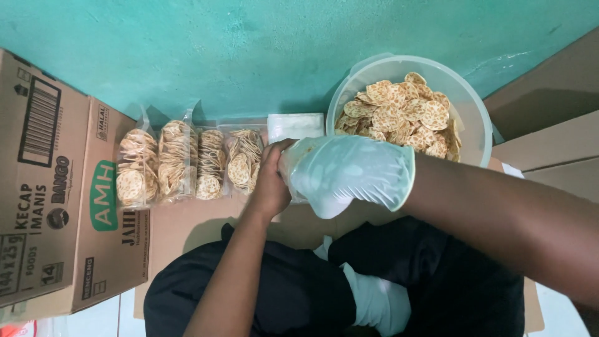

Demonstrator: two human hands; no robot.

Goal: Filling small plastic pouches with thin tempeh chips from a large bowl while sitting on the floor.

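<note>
Black-trousered lap (pixel 281 293) nearest the lens, pale cloth or spare glove (pixel 374 299) draped across it.

Right hand (pixel 349 171) just above that, sheathed in a loose clear plastic glove, curled around a small clear bag (pixel 294 178); bag mostly hidden behind the glove, contents not visible. Left hand (pixel 271 181) bare, touching the right, fingers clenched on the same bag's edge. Both grips closed on the bag, so bag sits directly between the two hands.

Handling judgement: thin film, very light, limp, slippery against the plastic glove. Best pinched at the mouth or top edge, not squeezed mid-body.

Round lattice crackers (pixel 399 115) heaped in a translucent bowl (pixel 474 118), just beyond the right grip and slightly to its right. Likely brittle and featherweight; should tolerate a loose stack hold, crush under pinch. Better taken by the rim as a short stack.

Four filled bags of crackers (pixel 187 162) lined up just beyond and left of the left grip, standing against the teal wall (pixel 218 50). Flat stack of empty bags (pixel 296 125) right behind both grips, near the bowl.

Printed cardboard box (pixel 56 187) well to the left of the left grip. Plain cardboard (pixel 549 137) beyond the right forearm. Brown cardboard sheet (pixel 181 221) under the whole lot.
</note>
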